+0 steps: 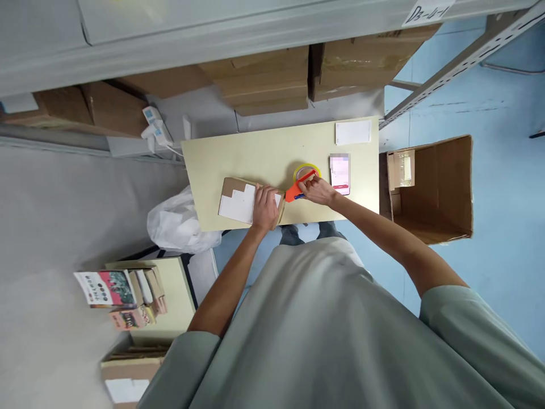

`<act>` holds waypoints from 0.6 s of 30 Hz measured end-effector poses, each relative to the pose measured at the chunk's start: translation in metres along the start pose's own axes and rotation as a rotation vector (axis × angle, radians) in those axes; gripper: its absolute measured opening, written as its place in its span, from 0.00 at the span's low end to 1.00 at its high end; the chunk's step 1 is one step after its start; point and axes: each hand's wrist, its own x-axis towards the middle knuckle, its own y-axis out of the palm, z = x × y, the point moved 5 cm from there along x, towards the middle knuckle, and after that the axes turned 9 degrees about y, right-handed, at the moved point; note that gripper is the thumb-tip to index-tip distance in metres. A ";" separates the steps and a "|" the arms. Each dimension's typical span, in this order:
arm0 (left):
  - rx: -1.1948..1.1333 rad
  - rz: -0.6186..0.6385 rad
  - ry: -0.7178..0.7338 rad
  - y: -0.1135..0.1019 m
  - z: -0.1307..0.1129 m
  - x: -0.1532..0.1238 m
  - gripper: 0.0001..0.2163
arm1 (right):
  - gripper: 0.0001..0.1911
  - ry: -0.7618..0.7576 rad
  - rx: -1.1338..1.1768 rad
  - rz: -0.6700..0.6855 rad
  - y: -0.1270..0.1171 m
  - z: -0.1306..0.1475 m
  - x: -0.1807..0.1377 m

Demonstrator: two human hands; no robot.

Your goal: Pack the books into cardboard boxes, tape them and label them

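A flat cardboard parcel (229, 188) with a white label (239, 203) lies on the pale yellow table (255, 153). My left hand (265, 207) rests on the parcel's right part, its fingers laid over the top. In my right hand (315, 188) is an orange-red tape dispenser (292, 193) with a yellow-rimmed roll of tape (301, 167). The dispenser's front end is at the parcel's right edge; I cannot tell whether it touches. My right fingers are wrapped round its handle.
A phone (340, 170) and a stack of white labels (353, 132) lie on the table's right side. An open cardboard box (430, 190) stands beyond that end. Shelving with cartons (264, 79) runs behind. A white plastic bag (176, 221) and books (110, 288) are at left.
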 end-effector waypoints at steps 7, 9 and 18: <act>-0.012 -0.001 0.054 0.001 -0.002 -0.001 0.16 | 0.28 -0.077 -0.057 -0.039 -0.004 -0.016 0.003; -0.012 -0.010 0.072 0.001 -0.003 -0.001 0.16 | 0.28 -0.055 -0.076 -0.034 -0.006 -0.028 0.003; -0.041 0.033 0.080 -0.002 -0.010 0.002 0.17 | 0.24 -0.101 -0.161 -0.128 -0.018 -0.024 0.021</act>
